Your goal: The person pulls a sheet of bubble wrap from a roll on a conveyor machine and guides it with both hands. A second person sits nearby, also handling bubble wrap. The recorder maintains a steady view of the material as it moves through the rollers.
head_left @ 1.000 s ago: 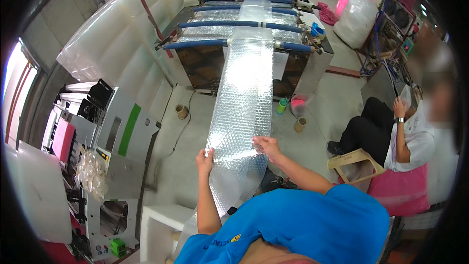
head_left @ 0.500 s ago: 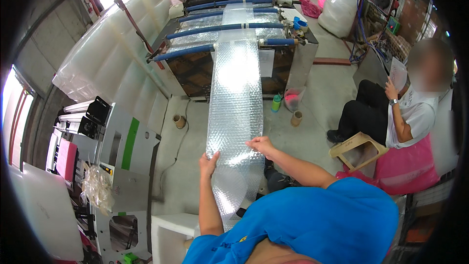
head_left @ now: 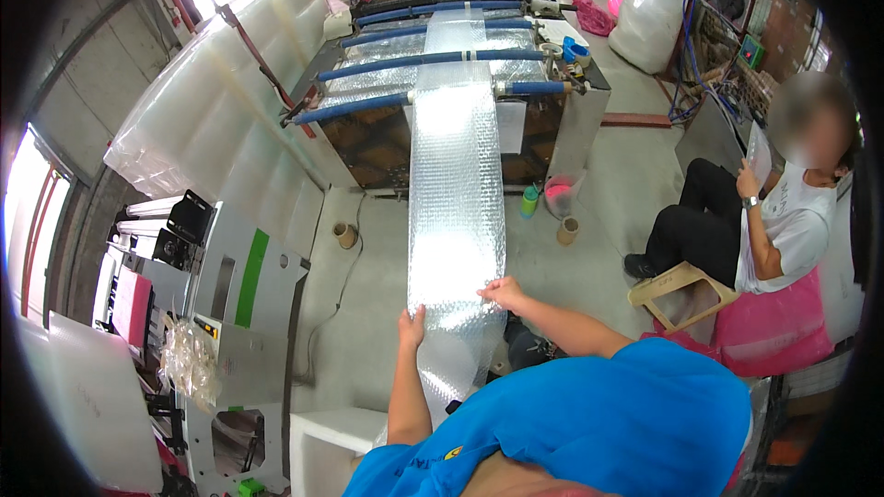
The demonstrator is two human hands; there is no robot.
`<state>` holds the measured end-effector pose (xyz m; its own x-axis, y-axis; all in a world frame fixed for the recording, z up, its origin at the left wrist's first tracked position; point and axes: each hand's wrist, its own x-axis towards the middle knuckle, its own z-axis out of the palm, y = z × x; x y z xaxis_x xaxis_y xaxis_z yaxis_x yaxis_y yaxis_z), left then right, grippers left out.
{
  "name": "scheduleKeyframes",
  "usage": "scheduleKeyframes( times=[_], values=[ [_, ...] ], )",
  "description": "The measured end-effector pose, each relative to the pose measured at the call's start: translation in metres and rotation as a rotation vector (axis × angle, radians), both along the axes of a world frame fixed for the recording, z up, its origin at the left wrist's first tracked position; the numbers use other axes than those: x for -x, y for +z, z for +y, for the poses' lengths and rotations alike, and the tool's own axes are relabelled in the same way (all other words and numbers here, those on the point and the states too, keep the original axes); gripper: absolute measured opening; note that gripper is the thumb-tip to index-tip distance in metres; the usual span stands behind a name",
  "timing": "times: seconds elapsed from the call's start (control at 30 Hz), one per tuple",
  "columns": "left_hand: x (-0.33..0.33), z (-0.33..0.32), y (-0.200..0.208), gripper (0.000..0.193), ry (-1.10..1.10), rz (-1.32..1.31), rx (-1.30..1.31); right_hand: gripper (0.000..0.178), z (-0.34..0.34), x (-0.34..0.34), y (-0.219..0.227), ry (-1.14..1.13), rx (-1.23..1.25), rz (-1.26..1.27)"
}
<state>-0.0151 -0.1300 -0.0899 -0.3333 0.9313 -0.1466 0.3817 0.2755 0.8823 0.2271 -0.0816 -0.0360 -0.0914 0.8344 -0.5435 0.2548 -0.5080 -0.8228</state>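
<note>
A long strip of clear bubble wrap [head_left: 456,193] runs from the blue rollers [head_left: 368,106] of a machine down toward my body. My left hand [head_left: 412,326] grips its left edge, thumb on top and fingers tucked beneath. Near the right edge, my right hand [head_left: 503,293] pinches the film between thumb and fingers, a little farther from me than the left. Between the machine and my hands the strip is stretched out and shiny with glare; below them it hangs looser and passes out of sight by my blue shirt.
A seated co-worker [head_left: 783,212] holds a sheet at the right, beside a beige stool [head_left: 683,294]. Cardboard cores [head_left: 345,236] and a green bottle [head_left: 529,202] stand on the floor. At left are a white machine frame [head_left: 249,313] and stacked wrapped bundles [head_left: 221,101].
The view has shifted slightly, so the scene sits a bit lower and to the right. Both hands keep their hold on the bubble wrap, a little nearer my body.
</note>
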Motion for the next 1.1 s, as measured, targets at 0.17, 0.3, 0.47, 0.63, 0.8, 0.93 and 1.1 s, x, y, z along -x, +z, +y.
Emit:
scheduleKeyframes(
  times=[0.17,0.3,0.47,0.63,0.8,0.93,1.1],
  values=[
    [0.004,-0.001,-0.027,0.045,-0.077,0.101,0.2,0.028,0.008,-0.007,-0.048,0.142,0.021,-0.073],
    [-0.011,0.016,-0.034,0.046,-0.04,0.082,0.208,0.033,0.025,-0.014,-0.067,0.102,-0.025,-0.118],
    [-0.017,0.092,-0.02,0.053,-0.106,0.192,0.34,0.031,0.094,-0.014,-0.078,0.054,-0.031,-0.127],
    [-0.027,0.155,-0.065,0.066,-0.031,0.177,0.373,0.031,0.153,-0.027,-0.068,0.068,-0.042,-0.168],
    [-0.035,0.212,-0.063,0.069,0.034,-0.093,0.469,0.03,0.214,-0.044,-0.082,0.03,-0.253,-0.205],
    [-0.026,0.206,-0.033,0.061,-0.053,-0.373,0.508,0.029,0.256,-0.044,-0.042,-0.005,-0.344,-0.156],
    [-0.012,0.166,-0.053,0.069,-0.198,-0.105,0.473,0.026,0.259,-0.035,-0.047,-0.066,-0.398,0.078]
  ],
)
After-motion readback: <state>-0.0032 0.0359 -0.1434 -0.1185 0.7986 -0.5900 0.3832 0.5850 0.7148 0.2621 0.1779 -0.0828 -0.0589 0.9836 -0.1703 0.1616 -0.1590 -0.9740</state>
